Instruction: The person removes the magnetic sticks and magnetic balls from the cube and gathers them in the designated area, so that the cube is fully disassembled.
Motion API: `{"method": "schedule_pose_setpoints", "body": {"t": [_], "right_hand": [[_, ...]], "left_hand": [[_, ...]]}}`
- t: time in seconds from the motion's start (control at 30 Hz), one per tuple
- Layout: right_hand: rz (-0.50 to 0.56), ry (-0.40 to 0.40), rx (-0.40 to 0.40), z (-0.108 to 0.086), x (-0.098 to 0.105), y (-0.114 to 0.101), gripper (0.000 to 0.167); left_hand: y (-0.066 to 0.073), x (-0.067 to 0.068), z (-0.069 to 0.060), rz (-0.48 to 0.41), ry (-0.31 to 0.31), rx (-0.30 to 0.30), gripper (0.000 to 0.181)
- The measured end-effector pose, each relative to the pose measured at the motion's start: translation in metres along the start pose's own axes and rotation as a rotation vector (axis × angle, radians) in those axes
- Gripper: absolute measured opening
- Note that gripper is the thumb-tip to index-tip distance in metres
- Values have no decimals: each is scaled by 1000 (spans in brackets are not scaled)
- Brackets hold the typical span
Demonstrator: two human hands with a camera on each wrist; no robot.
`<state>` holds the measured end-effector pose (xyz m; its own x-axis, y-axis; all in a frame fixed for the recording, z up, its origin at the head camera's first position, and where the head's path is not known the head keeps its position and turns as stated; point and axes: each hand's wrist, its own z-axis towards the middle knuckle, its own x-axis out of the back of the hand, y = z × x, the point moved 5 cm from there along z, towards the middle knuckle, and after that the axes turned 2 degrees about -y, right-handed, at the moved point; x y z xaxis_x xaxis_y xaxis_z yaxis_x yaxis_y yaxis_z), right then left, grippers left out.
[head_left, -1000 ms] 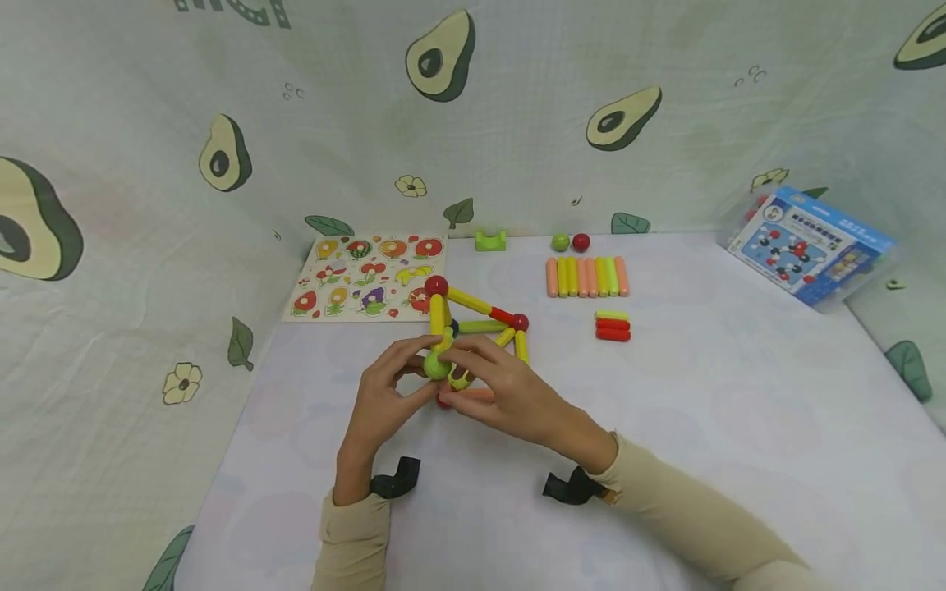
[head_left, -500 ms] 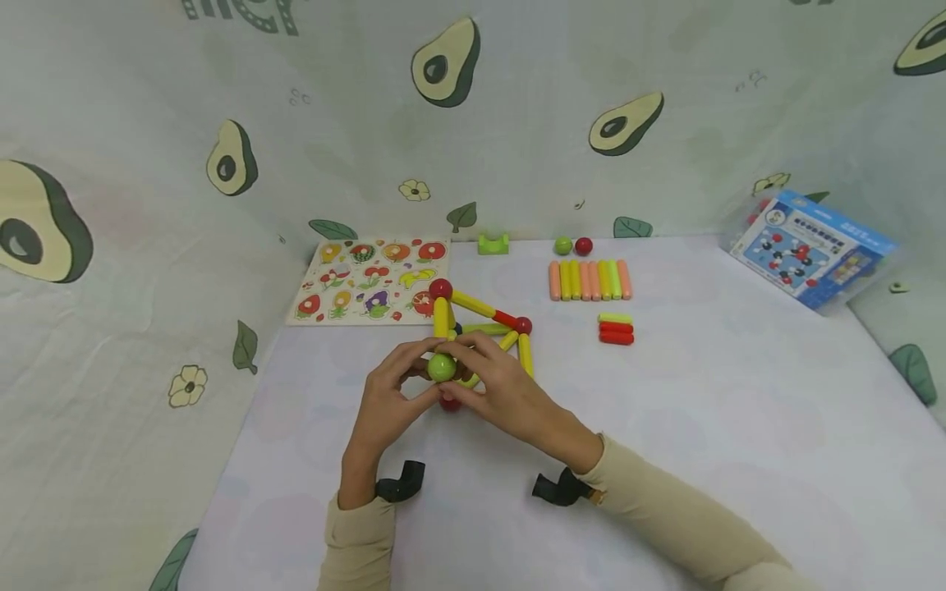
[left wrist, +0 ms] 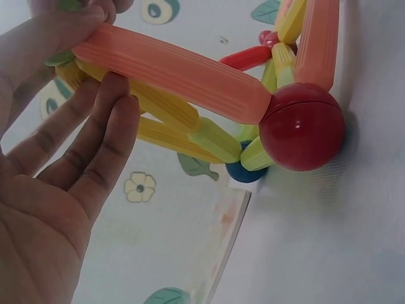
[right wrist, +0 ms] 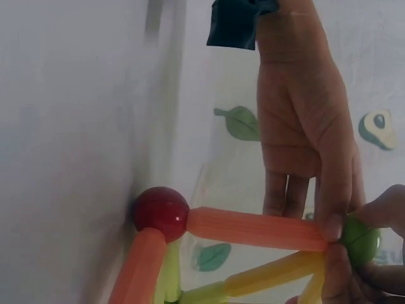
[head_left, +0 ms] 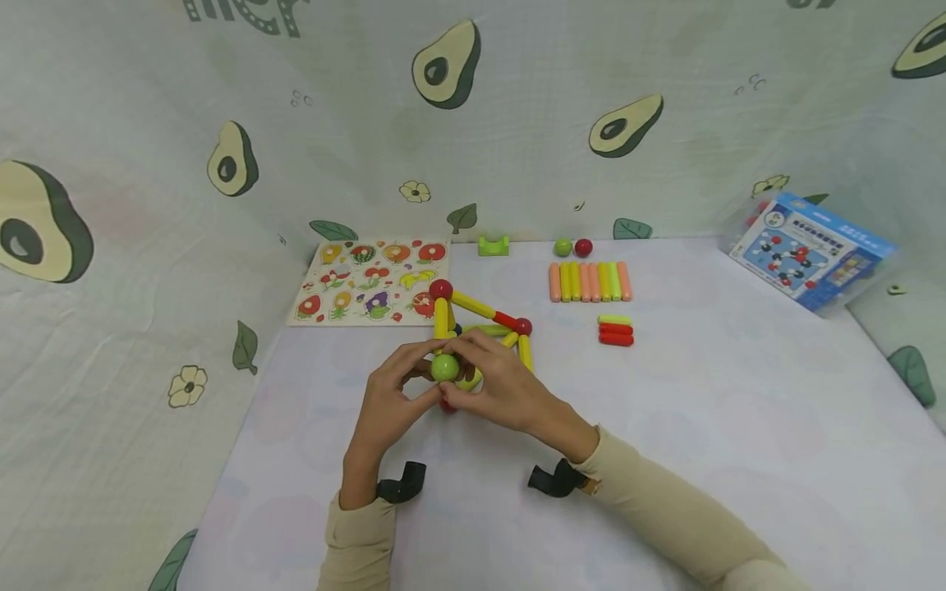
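Observation:
A frame of magnetic building rods and balls stands on the table, with a yellow rod (head_left: 473, 304) and a red ball (head_left: 441, 289) at its far side. My left hand (head_left: 392, 394) pinches the upper end of an orange magnetic rod (left wrist: 177, 76), which slants up from a red ball (left wrist: 304, 126) on the table. At that end sits a green ball (head_left: 444, 368), and my right hand (head_left: 510, 394) holds it between thumb and fingers. Yellow and light-green rods run from there toward a dark blue ball (left wrist: 243, 171). Both hands hide part of the frame in the head view.
Behind the frame lies a fruit picture board (head_left: 369, 283). Several loose rods (head_left: 590, 281) lie in a row to the right, with short rods (head_left: 616, 330) nearer. Spare balls (head_left: 563, 247), a green holder (head_left: 493, 246) and a boxed set (head_left: 809, 250) stand farther back.
The green ball and my right hand have shifted slightly, and the fingers of both hands have closed in around the ball. The view tilted a little; the rest of the frame stays put.

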<state>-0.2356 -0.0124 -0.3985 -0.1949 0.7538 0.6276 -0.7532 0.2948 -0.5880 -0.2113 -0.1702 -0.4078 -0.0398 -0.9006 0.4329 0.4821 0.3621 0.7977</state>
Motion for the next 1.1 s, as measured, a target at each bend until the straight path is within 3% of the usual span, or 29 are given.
{"method": "schedule_pose_setpoints", "body": {"t": [0.23, 0.47, 0.53, 0.87, 1.1], "right_hand": [[139, 2, -70, -2, 2, 8, 38], [261, -50, -111, -4, 0, 17, 34], [286, -61, -124, -4, 0, 18, 33], [405, -76, -241, -7, 1, 25, 34], [362, 0, -192, -9, 19, 26, 37]], "left_hand": [[-1, 0, 2, -17, -13, -5, 56], [-35, -6, -3, -55, -36, 24, 60], [-39, -6, -4, -58, -47, 18, 60], [-40, -2, -3, -76, -33, 22, 59], [-37, -2, -3, -88, -29, 33, 57]]}}
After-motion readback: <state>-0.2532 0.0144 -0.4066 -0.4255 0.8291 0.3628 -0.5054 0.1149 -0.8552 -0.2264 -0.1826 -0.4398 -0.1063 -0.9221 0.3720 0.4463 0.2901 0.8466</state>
